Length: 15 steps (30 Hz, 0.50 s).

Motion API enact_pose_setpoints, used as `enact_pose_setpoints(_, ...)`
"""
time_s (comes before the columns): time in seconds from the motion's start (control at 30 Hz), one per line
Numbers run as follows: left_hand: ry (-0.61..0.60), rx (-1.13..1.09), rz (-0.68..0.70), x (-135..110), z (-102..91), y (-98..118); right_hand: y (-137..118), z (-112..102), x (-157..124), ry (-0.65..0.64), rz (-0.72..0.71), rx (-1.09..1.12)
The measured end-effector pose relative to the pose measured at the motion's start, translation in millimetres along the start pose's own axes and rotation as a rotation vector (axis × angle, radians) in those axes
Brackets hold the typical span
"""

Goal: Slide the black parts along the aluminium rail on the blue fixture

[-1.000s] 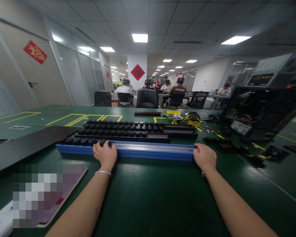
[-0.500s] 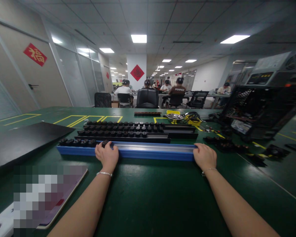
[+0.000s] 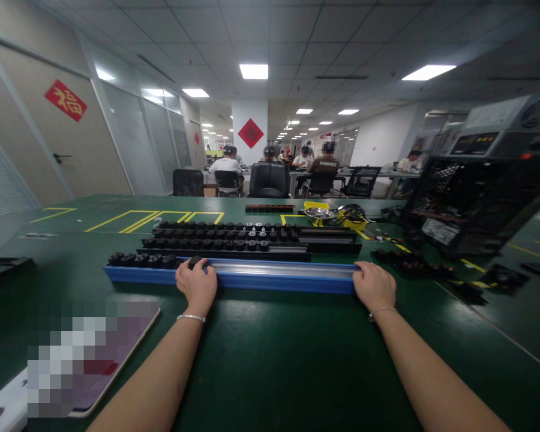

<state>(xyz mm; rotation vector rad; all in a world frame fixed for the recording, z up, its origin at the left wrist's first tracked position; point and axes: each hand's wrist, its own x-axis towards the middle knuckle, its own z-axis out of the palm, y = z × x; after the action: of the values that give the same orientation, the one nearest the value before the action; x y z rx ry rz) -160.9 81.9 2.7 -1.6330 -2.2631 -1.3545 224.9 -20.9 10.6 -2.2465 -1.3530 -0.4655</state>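
A long blue power-track rail (image 3: 288,283) with a silvery inner channel lies across the green table in front of me. Several black socket modules (image 3: 140,260) sit in its left part. My left hand (image 3: 197,283) is closed around one more black module (image 3: 194,262) on the rail, its fingers partly hiding it. At the right end, my right hand (image 3: 375,284) grips the blue rail, thumb on the near side and fingers out of sight behind.
Behind the blue rail lie several black rails (image 3: 288,248) carrying black modules. An open computer case (image 3: 459,204) stands right, near loose black parts (image 3: 409,265). A metal bowl (image 3: 319,213) sits farther back. A phone-like device (image 3: 130,336) lies front left; a dark panel (image 3: 4,267) is at the left edge.
The large dark panel on the left has shifted away to the left, baring more green table. My hands stay almost where they were on the blue rail.
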Motion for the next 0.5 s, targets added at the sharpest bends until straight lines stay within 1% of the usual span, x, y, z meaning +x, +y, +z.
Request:
enact_pose_setpoints(0.2, 0.003, 0.006, 0.004, -2.1, -1.1, 2.0, 0.3, -1.0, 0.8, -0.019, 0.0, 0.005)
enact_pose_setpoints(0.5, 0.007, 0.026, 0.041, -2.6, 0.2, 1.2, 1.2, 0.0, 1.2, -0.004, -0.012, -0.006)
